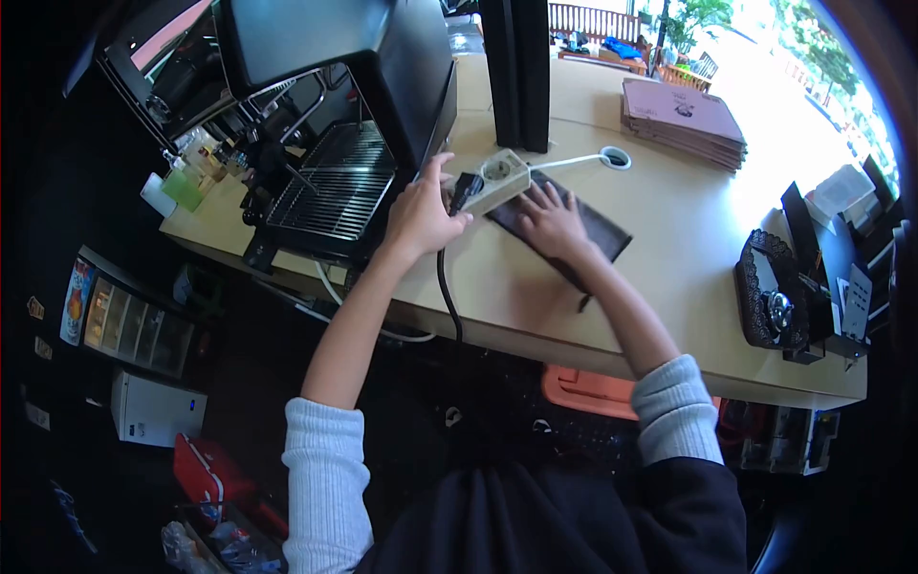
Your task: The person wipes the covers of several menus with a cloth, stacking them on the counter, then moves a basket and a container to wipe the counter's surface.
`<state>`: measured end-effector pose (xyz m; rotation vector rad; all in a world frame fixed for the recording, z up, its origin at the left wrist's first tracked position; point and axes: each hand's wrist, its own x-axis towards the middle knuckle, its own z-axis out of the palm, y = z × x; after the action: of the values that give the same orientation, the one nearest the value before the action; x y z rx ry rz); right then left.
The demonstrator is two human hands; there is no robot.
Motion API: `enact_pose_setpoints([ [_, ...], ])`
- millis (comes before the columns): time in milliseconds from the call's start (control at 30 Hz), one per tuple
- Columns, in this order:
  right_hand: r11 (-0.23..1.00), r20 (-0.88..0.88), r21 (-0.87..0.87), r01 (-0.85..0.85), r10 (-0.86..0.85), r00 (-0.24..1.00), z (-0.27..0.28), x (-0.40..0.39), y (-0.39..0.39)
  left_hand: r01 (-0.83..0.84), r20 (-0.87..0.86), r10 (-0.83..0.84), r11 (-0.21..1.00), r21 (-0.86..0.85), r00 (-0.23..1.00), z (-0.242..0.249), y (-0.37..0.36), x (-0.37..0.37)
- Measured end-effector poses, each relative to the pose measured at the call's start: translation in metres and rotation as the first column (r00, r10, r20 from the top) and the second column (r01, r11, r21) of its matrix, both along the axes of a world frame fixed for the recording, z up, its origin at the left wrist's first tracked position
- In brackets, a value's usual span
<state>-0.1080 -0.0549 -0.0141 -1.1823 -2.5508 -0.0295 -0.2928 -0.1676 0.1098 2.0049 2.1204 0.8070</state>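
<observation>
A white power strip [509, 194] lies on the counter with a black plug [466, 192] in its left end. From the plug, a black cord [445, 292] hangs over the counter's front edge. My left hand [421, 218] is beside the plug, thumb and fingers apart, with nothing visibly held. My right hand [555, 222] rests with fingers spread on a flat, dark rectangular piece [602, 232], its fingertips close to the strip. Whether that piece is a folder or a cloth I cannot make out. The right end of the strip has a white cable [574, 162].
An espresso machine [421, 86] stands at the left, close to my left hand. Behind the strip rises a black post [516, 77]. Pink menus [684, 115] are stacked at the back right. A black lace-edged tray [755, 316] sits at the right. The white cable enters a grommet hole [616, 158].
</observation>
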Motion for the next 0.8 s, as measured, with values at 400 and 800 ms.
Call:
enact_pose_setpoints([
  [400, 0.972, -0.146, -0.115, -0.207, 0.189, 0.971, 0.016, 0.074, -0.046, 0.013, -0.001, -0.013, 0.999, 0.046, 1.0, -0.033, 0.004, -0.007],
  [800, 0.992, 0.042, -0.047, 0.115, -0.113, 0.993, 0.0, 0.091, -0.1, -0.129, -0.065, 0.122, 0.984, -0.124, 0.99, -0.062, -0.003, 0.01],
])
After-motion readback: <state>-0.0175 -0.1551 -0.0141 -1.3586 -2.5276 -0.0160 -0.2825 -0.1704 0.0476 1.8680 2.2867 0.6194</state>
